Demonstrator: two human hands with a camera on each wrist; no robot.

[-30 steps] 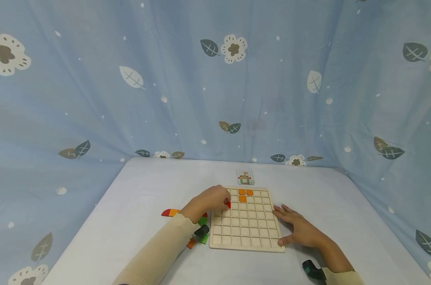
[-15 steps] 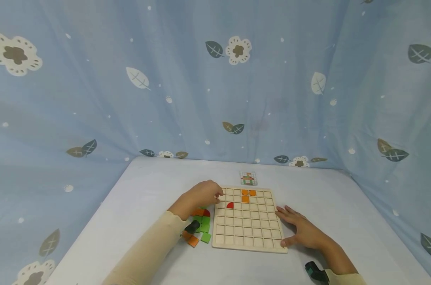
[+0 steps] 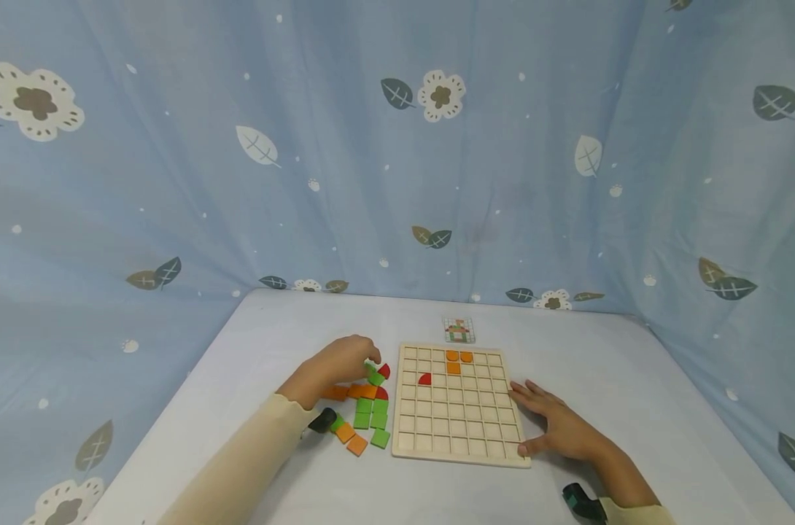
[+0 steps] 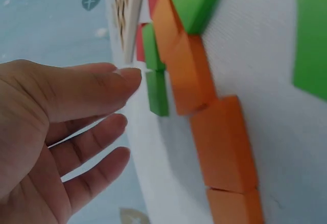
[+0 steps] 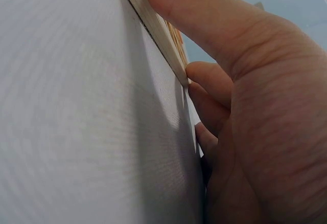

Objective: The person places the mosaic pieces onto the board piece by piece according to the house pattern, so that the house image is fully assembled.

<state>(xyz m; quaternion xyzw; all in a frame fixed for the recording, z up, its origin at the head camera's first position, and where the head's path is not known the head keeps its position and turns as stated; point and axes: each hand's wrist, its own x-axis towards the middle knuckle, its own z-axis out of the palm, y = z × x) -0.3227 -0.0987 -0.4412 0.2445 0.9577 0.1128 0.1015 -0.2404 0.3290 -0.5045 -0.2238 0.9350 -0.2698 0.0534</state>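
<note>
A wooden grid board (image 3: 459,423) lies on the table, bearing two orange round tiles (image 3: 466,356), an orange square tile (image 3: 453,368) and a red quarter-circle tile (image 3: 425,379). Left of it, my left hand (image 3: 341,359) hovers over loose tiles, close to a green tile (image 3: 375,378) and a red one (image 3: 384,371). Nothing shows between its loosely extended fingers (image 4: 94,175) in the left wrist view, where orange tiles (image 4: 222,142) run beside the hand. My right hand (image 3: 555,421) rests spread against the board's right edge, thumb and fingertips touching the rim (image 5: 153,29).
Several green tiles (image 3: 362,421) and orange tiles (image 3: 357,445) lie in a loose group beside the board's left edge. Behind the board is a small pattern card (image 3: 459,330). A blue patterned curtain (image 3: 345,146) hangs beyond the white table (image 3: 286,321).
My left hand has let go of the red quarter-circle tile, which stays on the board, and has moved left to the loose tiles. My right hand keeps its place.
</note>
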